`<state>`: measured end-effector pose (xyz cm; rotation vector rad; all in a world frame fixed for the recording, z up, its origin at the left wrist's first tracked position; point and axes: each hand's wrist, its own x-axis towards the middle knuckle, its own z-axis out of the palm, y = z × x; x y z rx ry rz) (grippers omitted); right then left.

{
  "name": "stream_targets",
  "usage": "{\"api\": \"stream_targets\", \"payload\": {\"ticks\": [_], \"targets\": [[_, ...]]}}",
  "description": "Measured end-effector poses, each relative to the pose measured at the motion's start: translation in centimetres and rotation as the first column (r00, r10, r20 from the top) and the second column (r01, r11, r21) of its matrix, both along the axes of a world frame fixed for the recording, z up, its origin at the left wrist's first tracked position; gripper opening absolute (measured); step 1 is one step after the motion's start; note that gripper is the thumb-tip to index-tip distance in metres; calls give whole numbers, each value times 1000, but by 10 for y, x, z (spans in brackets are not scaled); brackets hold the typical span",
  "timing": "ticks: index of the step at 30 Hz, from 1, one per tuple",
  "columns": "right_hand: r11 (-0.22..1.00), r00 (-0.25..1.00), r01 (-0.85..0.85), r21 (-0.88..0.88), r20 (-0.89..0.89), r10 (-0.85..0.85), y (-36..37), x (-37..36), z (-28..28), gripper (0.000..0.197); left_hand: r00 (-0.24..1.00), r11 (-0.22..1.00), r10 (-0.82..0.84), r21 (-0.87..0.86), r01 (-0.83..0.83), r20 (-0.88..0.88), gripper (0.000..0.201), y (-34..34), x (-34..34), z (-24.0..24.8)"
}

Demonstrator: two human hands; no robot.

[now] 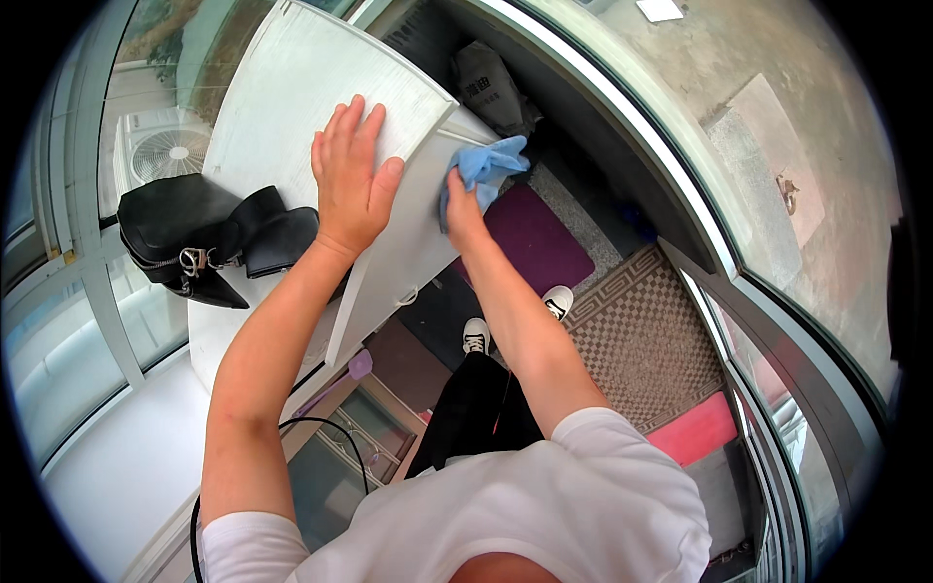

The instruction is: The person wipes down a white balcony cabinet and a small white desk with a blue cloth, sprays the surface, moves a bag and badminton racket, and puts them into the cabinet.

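Observation:
My left hand [354,185] lies flat on the top of a white cabinet [330,63], its fingers stretched out and the thumb apart. My right hand [465,211] grips a light blue cloth [491,163] against the front face of the cabinet, just below the edge of the top. Part of the cloth sticks out beyond my fingers to the right. Left of my left hand, a black leather bag [180,228] and a small black pouch or strap piece [279,238] rest on the cabinet top.
A small metal handle [407,297] projects from the cabinet front. On the floor lie a purple mat [535,238], a patterned brown mat [646,340] and a pink mat [698,432]. A grey bag [489,87] stands behind the cabinet. Windows enclose both sides; a black cable [340,428] curves at lower left.

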<state>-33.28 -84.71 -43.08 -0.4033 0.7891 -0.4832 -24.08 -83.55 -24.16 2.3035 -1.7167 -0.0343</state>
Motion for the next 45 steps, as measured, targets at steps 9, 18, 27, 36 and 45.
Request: {"api": "stream_targets", "payload": {"ticks": [9,18,27,36,45], "targets": [[791,950,-114,-601,-298,-90,79,0,9,54,999,995,-42,-87,44,31,54,-22,-8,-3],[957,956,-248,-147,-200,217,31,-121,23,29,994,994,7,-108,5,111,52,-3,4,-15],[948,917,312,-70,284,-281,-74,-35,74,25,999,999,-19,-41,21,44,58,-5,-2,-4],[830,986,80,-551,-81,-148,-69,-1,28,29,996,995,-15,104,6,90,70,-5,-8,9],[976,865,-177,-127,-493,93,-103,-23,-105,49,999,992,-19,126,15,31,68,-8,-5,12]]}}
